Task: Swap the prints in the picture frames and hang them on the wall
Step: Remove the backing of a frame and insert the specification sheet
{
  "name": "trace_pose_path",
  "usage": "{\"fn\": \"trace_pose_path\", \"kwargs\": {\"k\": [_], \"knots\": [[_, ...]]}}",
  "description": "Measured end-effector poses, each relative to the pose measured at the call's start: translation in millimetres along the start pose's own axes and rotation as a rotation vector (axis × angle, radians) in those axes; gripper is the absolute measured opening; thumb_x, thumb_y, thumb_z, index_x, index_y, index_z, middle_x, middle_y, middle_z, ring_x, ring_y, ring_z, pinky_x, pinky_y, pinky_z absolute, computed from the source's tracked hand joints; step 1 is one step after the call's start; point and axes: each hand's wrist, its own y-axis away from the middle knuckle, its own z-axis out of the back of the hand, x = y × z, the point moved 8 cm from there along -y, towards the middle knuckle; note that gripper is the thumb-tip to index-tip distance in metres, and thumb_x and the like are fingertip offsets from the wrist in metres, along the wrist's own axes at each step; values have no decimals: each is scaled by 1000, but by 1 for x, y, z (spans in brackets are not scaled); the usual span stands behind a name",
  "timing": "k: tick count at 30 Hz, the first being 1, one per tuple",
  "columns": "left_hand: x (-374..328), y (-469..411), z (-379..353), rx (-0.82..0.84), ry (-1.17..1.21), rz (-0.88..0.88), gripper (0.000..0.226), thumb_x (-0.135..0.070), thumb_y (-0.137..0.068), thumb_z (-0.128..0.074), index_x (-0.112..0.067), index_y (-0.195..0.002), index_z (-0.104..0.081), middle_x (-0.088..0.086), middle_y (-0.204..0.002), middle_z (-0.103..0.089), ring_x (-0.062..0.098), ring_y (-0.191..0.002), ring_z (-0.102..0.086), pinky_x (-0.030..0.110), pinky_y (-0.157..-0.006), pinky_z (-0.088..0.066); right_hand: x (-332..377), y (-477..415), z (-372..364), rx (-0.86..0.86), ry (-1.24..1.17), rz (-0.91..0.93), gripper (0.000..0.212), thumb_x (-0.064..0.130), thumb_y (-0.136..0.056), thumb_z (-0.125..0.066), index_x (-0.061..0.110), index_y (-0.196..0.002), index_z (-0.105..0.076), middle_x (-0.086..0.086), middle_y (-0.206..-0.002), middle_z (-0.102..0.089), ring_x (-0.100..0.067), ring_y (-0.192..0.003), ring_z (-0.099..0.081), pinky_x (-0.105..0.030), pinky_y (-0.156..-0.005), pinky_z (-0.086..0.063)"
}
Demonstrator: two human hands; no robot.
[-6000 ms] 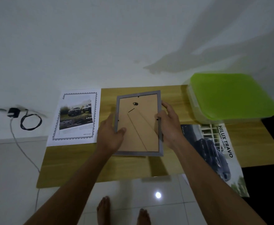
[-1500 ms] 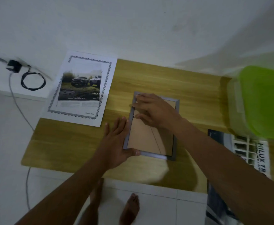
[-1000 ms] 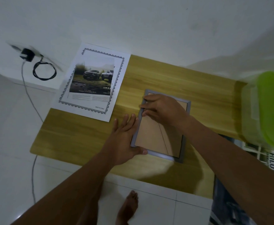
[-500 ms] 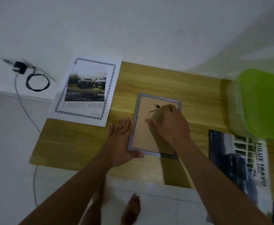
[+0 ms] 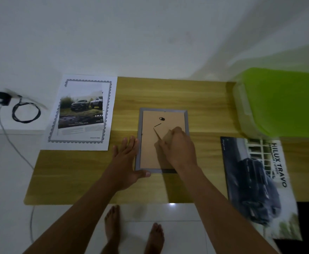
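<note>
Both hands tend the picture frame (image 5: 186, 121), face-down on the mid bench (image 5: 205, 107): left hand (image 5: 126, 162) flat, fingers straight, bracing its left edge; right hand (image 5: 179, 149) curled round the easel leg (image 5: 166, 137) of the backing (image 5: 150, 154). Likely opening the back; next, lift the backing out.

The dark glossy car poster (image 5: 256, 180), overhanging the right front edge of the wooden table (image 5: 76, 171), reads "HILUX TRAVO" in black capitals. The white paper print with an ornate border (image 5: 82, 112), at the left back corner, shows white letters "SMA"; its smaller lines are too blurred to read.
</note>
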Motion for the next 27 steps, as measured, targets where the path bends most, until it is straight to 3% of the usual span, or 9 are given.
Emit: {"fn": "trace_pose_path", "kwargs": {"k": [3, 10, 16, 20, 24, 27], "knots": [[0, -1, 2, -12, -9, 2, 117, -69, -75, -60, -20, -151, 13, -8, -152, 25, 17, -141, 28, 43, -115, 15, -1, 0, 2, 0, -5, -3, 34, 36, -92, -63, 12, -113, -50, -7, -105, -61, -25, -95, -61, -29, -68, -44], [2, -3, 1, -17, 1, 10, 120, -74, -69, -57, -19, -152, 10, -5, -156, 20, 19, -143, 24, 46, -117, 12, -3, 1, -1, -6, -60, 16, 36, 34, -94, -61, 12, -118, -48, -7, -111, -59, -22, -97, -58, -26, -69, -38], [3, -4, 0, -27, 6, 2, 123, -82, -63, -49, -19, -153, 8, -8, -155, 19, 17, -142, 25, 47, -116, 12, -7, 0, 0, -12, -104, 12, 40, 38, -92, -64, 14, -120, -49, -5, -112, -59, -15, -87, -45, -27, -70, -38], [2, -3, 0, -34, 15, 11, 120, -72, -70, -60, -19, -153, 8, -5, -158, 16, 17, -142, 25, 46, -116, 13, -7, -1, 0, -20, -95, 17, 40, 39, -92, -64, 14, -119, -48, -4, -111, -58, -14, -86, -45, -26, -69, -37], [0, -3, 2, -32, 26, 11, 120, -74, -68, -57, -19, -153, 7, -7, -155, 19, 17, -142, 25, 47, -116, 12, -6, -2, -3, -42, -74, 19, 38, 37, -92, -62, 13, -118, -47, -6, -112, -58, -22, -97, -56, -29, -71, -44], [-1, -2, 3, -32, 28, 15, 120, -71, -70, -61, -17, -153, 6, -4, -157, 16, 17, -143, 23, 48, -117, 11, -2, -1, -3, -48, -68, 35, 37, 31, -94, -62, 9, -119, -47, -8, -116, -54, -24, -106, -55, -34, -78, -49]]}}
